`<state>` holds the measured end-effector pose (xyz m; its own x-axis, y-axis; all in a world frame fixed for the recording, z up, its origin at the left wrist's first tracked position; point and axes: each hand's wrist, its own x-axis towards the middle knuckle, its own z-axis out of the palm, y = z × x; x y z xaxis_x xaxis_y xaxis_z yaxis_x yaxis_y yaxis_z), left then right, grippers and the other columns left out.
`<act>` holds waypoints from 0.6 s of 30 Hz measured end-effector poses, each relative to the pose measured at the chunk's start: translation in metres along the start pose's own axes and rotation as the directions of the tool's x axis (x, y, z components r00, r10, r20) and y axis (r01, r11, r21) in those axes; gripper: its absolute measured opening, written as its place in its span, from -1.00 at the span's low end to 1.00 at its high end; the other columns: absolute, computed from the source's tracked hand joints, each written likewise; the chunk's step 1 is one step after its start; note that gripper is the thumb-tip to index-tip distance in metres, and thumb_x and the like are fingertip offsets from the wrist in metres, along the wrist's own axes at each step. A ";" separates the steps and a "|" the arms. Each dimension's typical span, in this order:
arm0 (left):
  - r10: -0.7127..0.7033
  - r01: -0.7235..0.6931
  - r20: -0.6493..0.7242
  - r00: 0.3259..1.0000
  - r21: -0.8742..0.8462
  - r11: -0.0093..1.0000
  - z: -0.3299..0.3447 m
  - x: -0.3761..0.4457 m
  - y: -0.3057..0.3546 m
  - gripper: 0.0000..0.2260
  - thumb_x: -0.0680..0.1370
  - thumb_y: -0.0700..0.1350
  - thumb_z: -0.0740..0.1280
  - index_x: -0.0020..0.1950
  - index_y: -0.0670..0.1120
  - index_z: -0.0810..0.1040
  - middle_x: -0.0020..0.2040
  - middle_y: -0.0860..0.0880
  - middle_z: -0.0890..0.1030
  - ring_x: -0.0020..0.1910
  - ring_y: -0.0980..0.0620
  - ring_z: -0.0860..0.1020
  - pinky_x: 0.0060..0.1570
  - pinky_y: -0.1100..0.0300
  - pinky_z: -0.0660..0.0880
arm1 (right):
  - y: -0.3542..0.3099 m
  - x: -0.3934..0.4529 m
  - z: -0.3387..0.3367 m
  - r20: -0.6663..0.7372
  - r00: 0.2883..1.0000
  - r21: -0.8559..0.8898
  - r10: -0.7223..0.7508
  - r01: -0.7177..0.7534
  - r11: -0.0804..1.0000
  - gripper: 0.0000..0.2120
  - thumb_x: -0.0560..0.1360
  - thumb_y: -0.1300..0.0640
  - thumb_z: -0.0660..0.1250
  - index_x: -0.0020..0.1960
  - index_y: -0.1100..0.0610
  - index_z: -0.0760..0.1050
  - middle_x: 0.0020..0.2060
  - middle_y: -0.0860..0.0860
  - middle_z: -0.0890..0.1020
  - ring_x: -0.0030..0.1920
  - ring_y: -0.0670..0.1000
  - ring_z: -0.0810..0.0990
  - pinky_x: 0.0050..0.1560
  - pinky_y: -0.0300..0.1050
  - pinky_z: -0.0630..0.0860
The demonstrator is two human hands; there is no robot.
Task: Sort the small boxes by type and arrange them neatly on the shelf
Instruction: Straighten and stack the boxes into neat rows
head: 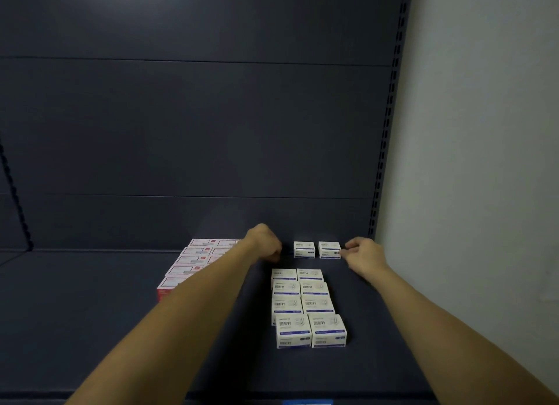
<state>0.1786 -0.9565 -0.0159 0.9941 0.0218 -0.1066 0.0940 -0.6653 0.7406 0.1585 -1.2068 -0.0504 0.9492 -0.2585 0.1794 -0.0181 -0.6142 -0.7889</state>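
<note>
At the back of the shelf: both hands reach in, one on each side of a pair of small boxes.
Right hand (364, 253): its fingertips pinch the right edge of the right white cardboard box with blue print (329, 249); the fingers are curled toward the box.
Left hand (264, 242): the fingers are curled into a loose fist, just beside the left white cardboard box with blue print (304, 249), at its 9 o'clock. I cannot tell if it touches the box or holds something, because the fingers are in shadow.
Back pair: the two boxes stand upright, side by side with a small gap between them.
White block (307, 305): at 6 o'clock from the pair, apart from it, more white and blue boxes of the same type lie in two neat columns, touching each other.
Red block (193, 262): at 9 o'clock from the white block, white boxes with red print lie in rows, partly hidden under the left forearm.
Dark grey metal shelf (90, 314): it carries all boxes; its dark back panel (193, 126) rises behind.
White wall (484, 132): at 3 o'clock, next to the slotted upright (388, 114).
</note>
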 end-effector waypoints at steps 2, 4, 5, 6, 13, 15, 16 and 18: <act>0.004 -0.005 -0.014 1.000 -0.053 0.999 0.008 0.008 0.003 -0.84 0.52 -0.23 0.44 0.09 -0.16 0.68 0.00 -0.13 0.70 -0.05 -0.05 0.69 0.07 0.06 0.64 | 0.002 0.007 0.006 0.011 1.000 0.045 0.025 -0.025 0.999 -0.73 0.51 0.15 0.44 0.18 0.20 0.57 -0.01 0.08 0.70 -0.01 0.07 0.66 0.13 -0.09 0.57; 0.022 -0.025 -0.028 0.999 -0.085 0.996 0.016 0.015 0.003 -0.85 0.56 -0.24 0.39 0.11 -0.13 0.66 0.01 -0.11 0.68 -0.04 -0.03 0.68 0.06 0.12 0.62 | 0.004 0.013 0.011 0.018 0.999 0.100 0.042 -0.043 0.994 -0.69 0.51 0.13 0.43 0.23 0.18 0.56 0.02 0.08 0.70 0.04 0.09 0.67 0.20 0.01 0.58; 0.033 -0.036 -0.026 0.999 -0.089 0.995 0.020 0.019 0.003 -0.85 0.57 -0.24 0.38 0.12 -0.12 0.66 0.02 -0.10 0.67 -0.02 -0.02 0.68 0.07 0.12 0.62 | 0.005 0.016 0.012 0.016 0.999 0.110 0.044 -0.045 0.993 -0.70 0.52 0.12 0.43 0.22 0.17 0.57 0.03 0.07 0.69 0.05 0.10 0.67 0.21 0.01 0.58; 0.041 -0.043 -0.021 0.999 -0.096 0.994 0.024 0.023 0.002 -0.84 0.58 -0.24 0.37 0.13 -0.11 0.66 0.03 -0.10 0.66 -0.01 -0.01 0.67 0.10 0.11 0.61 | 0.005 0.018 0.014 0.015 0.999 0.109 0.052 -0.053 0.993 -0.73 0.52 0.10 0.42 0.19 0.14 0.58 0.03 0.06 0.69 0.04 0.10 0.67 0.21 0.00 0.57; 0.068 -0.069 -0.009 0.998 -0.124 0.990 0.032 0.032 0.000 -0.88 0.59 -0.23 0.36 0.05 -0.09 0.67 0.00 -0.07 0.67 -0.02 0.01 0.67 0.16 0.04 0.61 | -0.007 0.017 0.025 0.042 0.996 0.175 0.076 -0.082 0.981 -0.95 0.52 0.11 0.43 -0.04 0.06 0.59 -0.10 0.03 0.67 -0.21 -0.01 0.67 -0.26 -0.26 0.50; 0.062 -0.064 -0.021 0.998 -0.123 0.990 0.028 0.033 -0.002 -0.89 0.58 -0.24 0.36 0.01 -0.09 0.68 -0.02 -0.08 0.68 -0.04 0.00 0.68 0.13 0.05 0.62 | -0.012 0.013 0.026 0.050 0.996 0.183 0.074 -0.082 0.980 -0.95 0.52 0.13 0.42 -0.03 0.08 0.60 -0.12 0.02 0.67 -0.24 -0.03 0.66 -0.30 -0.30 0.46; 0.057 -0.060 -0.030 0.998 -0.123 0.991 0.026 0.034 -0.004 -0.89 0.58 -0.24 0.37 0.00 -0.10 0.68 -0.03 -0.08 0.69 -0.06 0.00 0.69 0.11 0.05 0.63 | -0.014 0.012 0.027 0.056 0.996 0.183 0.071 -0.080 0.980 -0.95 0.52 0.13 0.42 -0.03 0.09 0.61 -0.13 0.01 0.67 -0.24 -0.04 0.66 -0.30 -0.30 0.46; 0.046 -0.051 -0.047 0.998 -0.109 0.993 0.020 0.033 -0.008 -0.90 0.57 -0.22 0.38 0.00 -0.12 0.69 -0.05 -0.09 0.71 -0.11 0.00 0.71 0.07 0.06 0.65 | -0.017 0.010 0.029 0.076 0.995 0.171 0.066 -0.078 0.982 -0.96 0.52 0.14 0.41 -0.04 0.09 0.62 -0.16 0.00 0.67 -0.23 -0.04 0.67 -0.28 -0.29 0.48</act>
<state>0.2094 -0.9654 -0.0388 0.9988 0.0268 -0.0410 0.0490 -0.5803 0.8130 0.1778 -1.1774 -0.0526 0.9671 -0.2408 0.0817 -0.0383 -0.4556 -0.8893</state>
